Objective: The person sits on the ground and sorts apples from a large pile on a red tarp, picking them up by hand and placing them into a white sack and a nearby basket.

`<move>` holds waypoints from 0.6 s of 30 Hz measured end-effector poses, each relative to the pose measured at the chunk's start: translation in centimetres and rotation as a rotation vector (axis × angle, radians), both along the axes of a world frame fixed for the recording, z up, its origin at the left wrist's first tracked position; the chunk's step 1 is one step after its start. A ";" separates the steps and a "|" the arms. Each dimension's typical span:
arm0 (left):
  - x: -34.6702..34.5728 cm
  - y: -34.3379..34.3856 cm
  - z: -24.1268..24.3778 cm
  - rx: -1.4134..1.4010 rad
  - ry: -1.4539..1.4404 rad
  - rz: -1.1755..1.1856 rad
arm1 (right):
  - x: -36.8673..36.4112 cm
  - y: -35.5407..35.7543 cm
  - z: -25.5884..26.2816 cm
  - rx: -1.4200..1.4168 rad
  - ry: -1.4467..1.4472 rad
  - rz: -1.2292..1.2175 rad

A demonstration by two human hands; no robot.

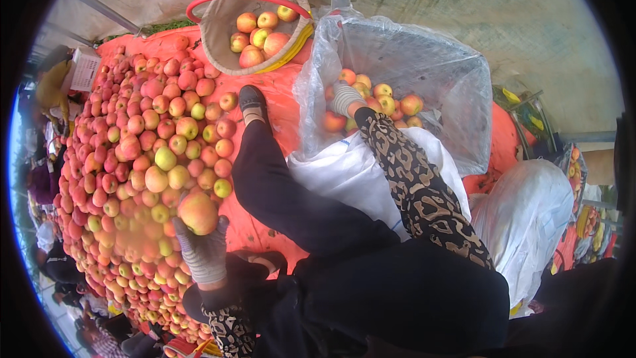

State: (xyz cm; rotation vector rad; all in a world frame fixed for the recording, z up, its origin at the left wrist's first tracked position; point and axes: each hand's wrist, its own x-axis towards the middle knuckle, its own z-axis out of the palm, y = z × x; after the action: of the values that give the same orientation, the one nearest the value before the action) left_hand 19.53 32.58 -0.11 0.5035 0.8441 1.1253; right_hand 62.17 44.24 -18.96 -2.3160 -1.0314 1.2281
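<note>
My left hand (202, 253), in a grey striped glove, holds a large yellow-red apple (198, 213) above the edge of a wide apple pile (144, 134). Reaching into a crate lined with clear plastic (447, 104), my right hand (345, 99) wears a similar glove. Its fingers are among several apples (385, 102) at the crate's left side; whether they grip one is hidden. White woven cloth (343, 164) lies over the crate's near edge, under my right forearm.
A fabric-lined basket (213, 44) with a red handle holds several apples beyond my foot. Red sheeting (278, 109) covers the ground. A full white sack (526, 219) stands at right, a white plastic crate (85, 68) at far left. Other people (59, 263) are along the left rim.
</note>
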 end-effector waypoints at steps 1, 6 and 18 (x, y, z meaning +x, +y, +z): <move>0.2 0.3 -0.3 -0.005 0.008 -0.005 | 0.8 0.6 -2.0 -0.060 0.216 -0.181; -0.7 -0.7 -0.9 -0.006 0.041 0.086 | -0.3 -2.2 5.4 0.124 -0.012 0.123; -0.7 0.5 -3.4 -0.084 -0.083 0.119 | -2.2 -10.3 13.8 0.582 0.927 0.042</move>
State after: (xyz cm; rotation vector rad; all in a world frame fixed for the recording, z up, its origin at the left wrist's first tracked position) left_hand 18.81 33.06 -3.48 0.3382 0.8534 1.2066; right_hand 59.99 33.98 -5.19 -1.0844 -0.8960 1.5104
